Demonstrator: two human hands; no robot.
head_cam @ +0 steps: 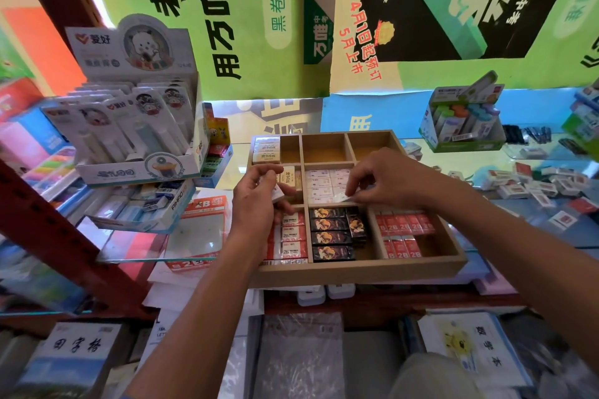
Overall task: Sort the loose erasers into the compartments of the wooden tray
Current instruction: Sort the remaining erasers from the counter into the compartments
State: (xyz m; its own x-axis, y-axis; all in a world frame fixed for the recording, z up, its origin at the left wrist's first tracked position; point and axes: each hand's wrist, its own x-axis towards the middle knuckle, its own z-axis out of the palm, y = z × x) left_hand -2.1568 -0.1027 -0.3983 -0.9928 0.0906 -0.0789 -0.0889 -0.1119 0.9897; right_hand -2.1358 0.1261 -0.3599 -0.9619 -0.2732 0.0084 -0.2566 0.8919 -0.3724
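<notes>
Erasers filled most of the wooden tray (pixel 356 272), which sat on the glass desk (pixel 505 230) in front of the person. In the near row of the tray, red and white 2B erasers (pixel 293 235) lay in the left box, black erasers (pixel 330 235) with gold pictures lay in the middle box, and small red 2B erasers (pixel 403 230) stood in the right box.

Both hands were over the middle row, a little apart from each other. The left hand (pixel 259 201) had its fingers curled round a small white eraser (pixel 278 194), just above the left middle box, where cream erasers (pixel 288 180) stood. The right hand (pixel 385 180) pinched a flat pale eraser (pixel 340 197) between thumb and fingers at the near edge of the middle box. That box held rows of white erasers (pixel 324 181) with pink marks.

In the far row, the left box held three cream erasers stacked one behind the other (pixel 266 150). The other two far boxes showed bare wood.

Past the right arm, a heap of loose red and white erasers (pixel 544 185) lay on the glass. A green box of pens (pixel 463 120) stood farther back. On the left stood a white display box (pixel 129 113) of packs. Green posters (pixel 252 10) hung on the back wall.
</notes>
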